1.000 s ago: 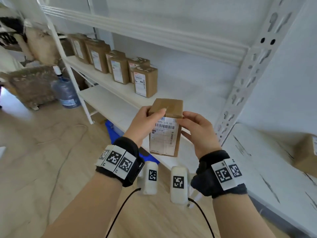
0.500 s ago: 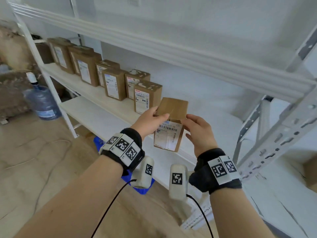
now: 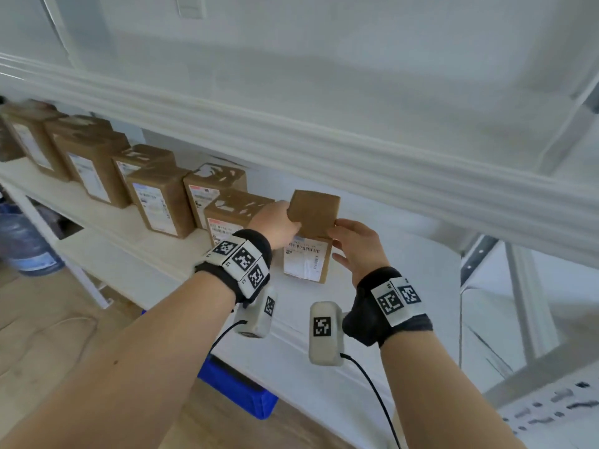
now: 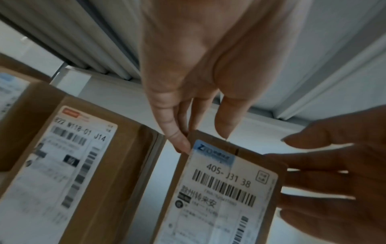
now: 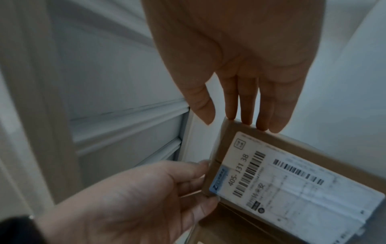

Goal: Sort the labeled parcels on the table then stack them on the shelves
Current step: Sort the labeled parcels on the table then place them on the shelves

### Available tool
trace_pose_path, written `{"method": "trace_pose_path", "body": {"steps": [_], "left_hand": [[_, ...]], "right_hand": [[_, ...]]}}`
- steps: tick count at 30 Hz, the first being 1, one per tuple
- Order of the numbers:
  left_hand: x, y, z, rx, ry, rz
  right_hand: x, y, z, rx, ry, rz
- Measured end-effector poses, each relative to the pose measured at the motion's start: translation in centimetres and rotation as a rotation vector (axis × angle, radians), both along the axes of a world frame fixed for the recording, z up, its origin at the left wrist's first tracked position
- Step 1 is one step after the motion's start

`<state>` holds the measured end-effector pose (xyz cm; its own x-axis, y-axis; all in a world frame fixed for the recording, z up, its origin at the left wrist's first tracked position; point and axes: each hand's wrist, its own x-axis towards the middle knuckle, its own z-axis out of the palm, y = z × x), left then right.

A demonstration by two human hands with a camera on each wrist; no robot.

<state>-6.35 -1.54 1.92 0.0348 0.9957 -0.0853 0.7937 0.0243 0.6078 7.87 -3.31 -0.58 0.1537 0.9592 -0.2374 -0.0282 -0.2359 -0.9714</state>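
A person's two hands hold a small brown cardboard parcel [image 3: 312,236] upright over the white shelf board [image 3: 382,270], at the right end of a row of labeled parcels [image 3: 162,202] already standing there. The left hand [image 3: 275,222] grips the parcel's upper left corner, thumb on the front by the label and fingers [image 4: 177,140] curled against the side; the right hand [image 3: 356,247] clasps the right edge, its fingertips [image 5: 261,122] pressed along the top rim. The parcel's white shipping label [image 4: 225,194] faces the person and reads "405- J31 38" above a barcode, with a blue strip at its head. Just to its left stands the nearest shelved parcel [image 3: 233,215], whose label [image 4: 69,158] reads "W118-01 J14"; the two boxes are close but a narrow gap shows between them in the left wrist view. Whether the held parcel's base touches the board cannot be told. Both wrists carry black bands with square coded markers [image 3: 241,257]. A blue crate [image 3: 240,393] sits on the wooden floor below, and a water jug [image 3: 22,244] stands at far left.
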Motion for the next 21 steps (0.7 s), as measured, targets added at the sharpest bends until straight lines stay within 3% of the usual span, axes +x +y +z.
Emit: {"method": "trace_pose_path", "body": {"steps": [13,17,21], "left_hand": [[-0.7,4.6,0.1,0.063,0.542,-0.126],[-1.4,5.0,-0.1,0.046,0.635,-0.153],[-1.9,4.9,-0.2,0.047,0.590,-0.168]], "right_hand": [[-1.6,3.9,-0.7,-0.091,-0.026,-0.025],[-1.6,3.8,-0.8,-0.088,-0.190,0.010],[-0.7,3.7,-0.3,-0.052,-0.470,0.034]]}}
